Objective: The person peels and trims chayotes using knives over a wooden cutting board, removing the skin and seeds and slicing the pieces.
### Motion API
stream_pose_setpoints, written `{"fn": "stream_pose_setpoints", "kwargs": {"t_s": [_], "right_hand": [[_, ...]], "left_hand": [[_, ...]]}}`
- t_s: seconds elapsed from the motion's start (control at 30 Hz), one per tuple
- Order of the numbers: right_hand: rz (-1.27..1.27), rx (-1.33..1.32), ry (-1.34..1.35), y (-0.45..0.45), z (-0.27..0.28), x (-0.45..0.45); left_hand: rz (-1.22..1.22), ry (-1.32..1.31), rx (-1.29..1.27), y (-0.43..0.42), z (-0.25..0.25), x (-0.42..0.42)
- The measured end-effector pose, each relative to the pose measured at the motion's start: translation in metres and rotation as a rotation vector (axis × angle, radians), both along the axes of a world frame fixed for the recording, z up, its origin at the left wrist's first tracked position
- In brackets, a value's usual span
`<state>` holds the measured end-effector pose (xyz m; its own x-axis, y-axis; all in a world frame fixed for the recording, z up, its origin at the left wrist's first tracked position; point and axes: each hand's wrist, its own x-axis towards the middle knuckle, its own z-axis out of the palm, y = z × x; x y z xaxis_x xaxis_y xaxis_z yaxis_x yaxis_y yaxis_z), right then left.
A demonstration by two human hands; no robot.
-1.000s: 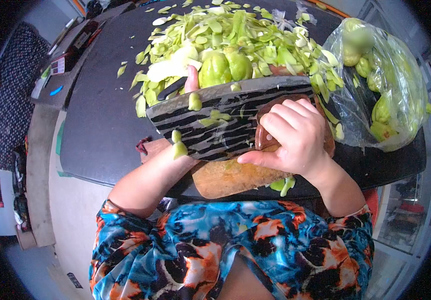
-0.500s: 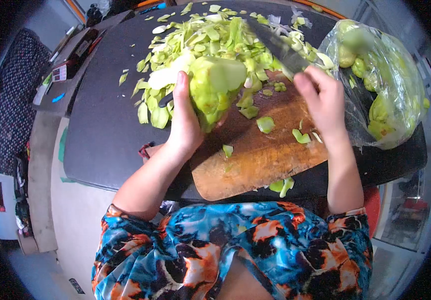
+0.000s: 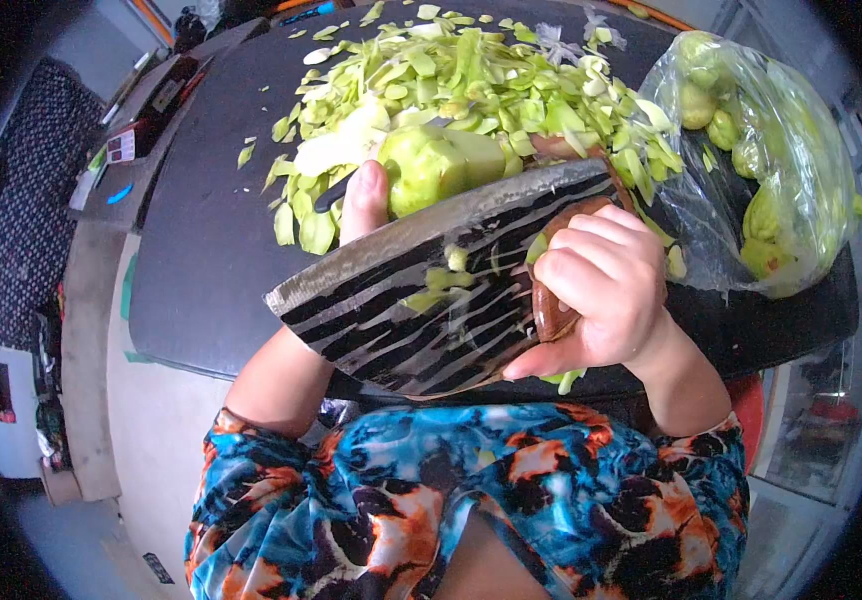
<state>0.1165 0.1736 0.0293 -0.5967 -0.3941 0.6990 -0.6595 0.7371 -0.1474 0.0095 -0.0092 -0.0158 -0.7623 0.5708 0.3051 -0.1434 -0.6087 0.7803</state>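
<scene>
My right hand (image 3: 606,280) grips the brown wooden handle of a broad cleaver (image 3: 431,290), whose black-striped face is turned toward me. Bits of green peel cling to that blade. Behind its upper edge, my left hand (image 3: 364,198) holds a partly peeled green chayote (image 3: 441,165); only the thumb and wrist side show, with the other fingers hidden. Pale flat faces on the chayote's right contrast with the bumpy skin toward the left. The blade covers most of the wooden cutting board (image 3: 561,146). Beyond the chayote spreads a heap of green peelings (image 3: 441,75).
At the right of the black table (image 3: 201,250) stands a clear plastic bag (image 3: 801,170) with several green chayotes (image 3: 763,225) inside. A dark handle end (image 3: 329,196) pokes out by the peelings. A side bench (image 3: 101,200) with clutter stands at the left.
The cleaver has swung down and left, from above the board to in front of the chayote, its broad face now showing. The chayote has tipped and sits slightly higher.
</scene>
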Motion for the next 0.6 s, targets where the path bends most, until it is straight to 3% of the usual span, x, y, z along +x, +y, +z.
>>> {"fn": "stream_pose_setpoints", "kwargs": {"t_s": [0.13,0.2,0.27,0.3,0.37,0.6], "right_hand": [[-0.026,0.019,-0.036,0.001,-0.002,-0.001],[-0.078,0.004,0.010,0.006,-0.008,-0.008],[-0.152,0.005,0.049,0.013,-0.012,-0.016],[-0.166,-0.008,0.063,0.014,-0.014,-0.018],[-0.193,-0.032,0.091,0.015,-0.019,-0.022],[-0.195,0.001,0.054,0.012,-0.012,-0.017]], "left_hand": [[-0.013,-0.016,-0.066,0.000,-0.012,-0.007],[-0.136,-0.480,-0.029,-0.001,-0.009,-0.012],[-0.053,-0.421,-0.093,-0.013,-0.029,-0.024],[0.000,-0.322,-0.078,-0.011,-0.012,-0.016],[0.137,-0.373,0.001,-0.006,-0.021,-0.020],[0.063,-0.435,0.018,-0.008,-0.022,-0.021]]}}
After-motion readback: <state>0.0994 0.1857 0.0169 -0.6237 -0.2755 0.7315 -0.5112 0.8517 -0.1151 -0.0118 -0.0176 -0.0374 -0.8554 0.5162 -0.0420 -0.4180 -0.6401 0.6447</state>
